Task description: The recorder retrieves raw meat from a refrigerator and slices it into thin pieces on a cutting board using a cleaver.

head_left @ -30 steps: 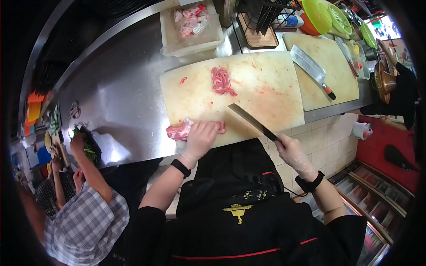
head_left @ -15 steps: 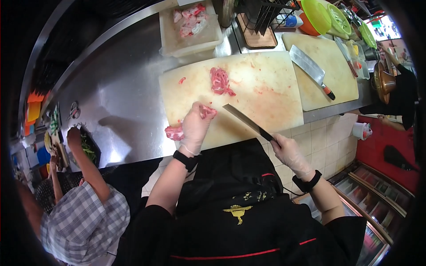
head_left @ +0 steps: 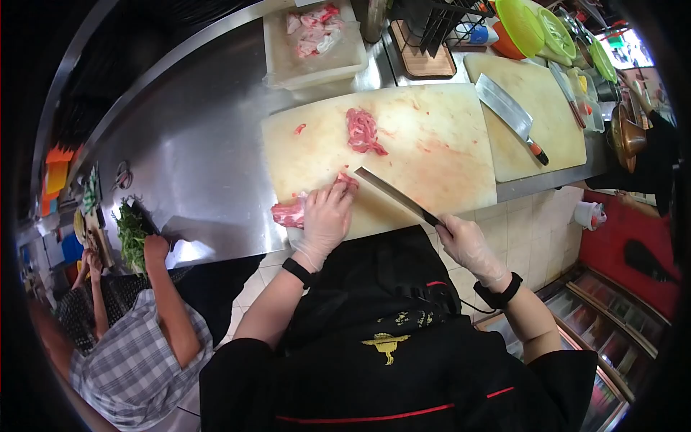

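Note:
On the large pale cutting board (head_left: 439,173), my gloved left hand (head_left: 325,222) presses down on a piece of raw meat (head_left: 288,214), its fingers bent over the top. The meat sticks out on both sides of the hand. My gloved right hand (head_left: 469,248) grips the handle of a knife (head_left: 394,191). The blade slants up and left, and its tip is close to the meat's right end. Farther back on the board lies a small heap of sliced meat (head_left: 362,132), with a red scrap (head_left: 299,129) to its left.
Behind the board stands a plastic tub (head_left: 276,70) holding meat pieces. A cleaver (head_left: 505,106) and another knife (head_left: 568,95) lie on a second board (head_left: 515,162) at right. At left, a co-worker's hand (head_left: 156,248) holds leafy greens (head_left: 131,234) near scissors (head_left: 123,176).
My left hand has rolled over, its fingers now laid across the meat. The knife tip has moved slightly left. The co-worker's hand has come nearer, with greens lifted in it.

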### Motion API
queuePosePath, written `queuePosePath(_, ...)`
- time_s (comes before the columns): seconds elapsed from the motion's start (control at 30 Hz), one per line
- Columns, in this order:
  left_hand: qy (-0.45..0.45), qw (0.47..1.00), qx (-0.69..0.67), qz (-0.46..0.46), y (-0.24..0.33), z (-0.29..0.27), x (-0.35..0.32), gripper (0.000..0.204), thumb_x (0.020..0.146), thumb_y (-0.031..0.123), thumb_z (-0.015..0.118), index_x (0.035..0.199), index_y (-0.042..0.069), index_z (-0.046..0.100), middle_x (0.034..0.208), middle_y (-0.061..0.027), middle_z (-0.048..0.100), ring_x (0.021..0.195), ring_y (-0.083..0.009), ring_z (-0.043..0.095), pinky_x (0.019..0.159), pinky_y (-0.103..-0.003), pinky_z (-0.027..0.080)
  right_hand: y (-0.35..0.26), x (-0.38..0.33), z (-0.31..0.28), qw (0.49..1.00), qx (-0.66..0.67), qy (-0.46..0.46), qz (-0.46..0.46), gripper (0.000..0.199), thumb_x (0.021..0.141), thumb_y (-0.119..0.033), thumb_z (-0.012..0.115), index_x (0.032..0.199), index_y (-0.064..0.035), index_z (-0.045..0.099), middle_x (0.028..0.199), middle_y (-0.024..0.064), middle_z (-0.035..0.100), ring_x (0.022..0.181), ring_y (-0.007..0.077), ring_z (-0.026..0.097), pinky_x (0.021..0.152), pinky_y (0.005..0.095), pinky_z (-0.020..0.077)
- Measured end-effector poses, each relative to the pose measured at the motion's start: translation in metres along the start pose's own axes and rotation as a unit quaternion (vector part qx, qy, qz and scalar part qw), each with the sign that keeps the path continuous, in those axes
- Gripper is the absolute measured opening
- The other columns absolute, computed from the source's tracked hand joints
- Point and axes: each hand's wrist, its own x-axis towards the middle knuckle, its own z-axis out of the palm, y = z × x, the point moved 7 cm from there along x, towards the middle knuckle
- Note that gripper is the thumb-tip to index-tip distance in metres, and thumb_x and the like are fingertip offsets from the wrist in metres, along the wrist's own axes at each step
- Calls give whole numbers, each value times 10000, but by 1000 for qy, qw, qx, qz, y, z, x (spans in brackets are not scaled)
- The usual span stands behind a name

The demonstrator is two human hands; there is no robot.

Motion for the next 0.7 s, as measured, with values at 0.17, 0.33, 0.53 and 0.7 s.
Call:
queuePosePath(0.17,51,998,-20,5,1,-13,-3,348,708,100,660,1055,107,650,1102,-67,589,1017,-273,549,869,-416,419,-19,1,1,1000,8,17,-17,204,884,-107,555,1077,-48,583,808,230,627,763,421,613,662,496,488)
queuePosePath(0.33,63,996,-46,34,-12,-5,9,244,760,114,645,999,65,646,1028,-63,618,979,-250,578,837,-380,470,-50,7,9,999,-41,-2,-36,245,888,-87,518,1125,-33,549,787,234,624,725,416,619,651,492,496)
queuePosePath(0.53,38,998,-36,36,-15,10,4,190,729,96,646,911,47,666,990,-89,633,953,-271,600,799,-386,507,-61,9,27,990,-121,8,-73,268,868,-38,510,1135,-17,524,751,208,608,651,377,619,572,457,494)
queuePosePath(0.7,19,999,-32,25,-19,13,1,165,720,105,651,866,31,676,977,-123,627,971,-312,591,791,-412,510,-72,3,28,965,-239,29,-108,378,810,-76,541,1182,-22,490,780,136,624,649,292,659,534,381,531)
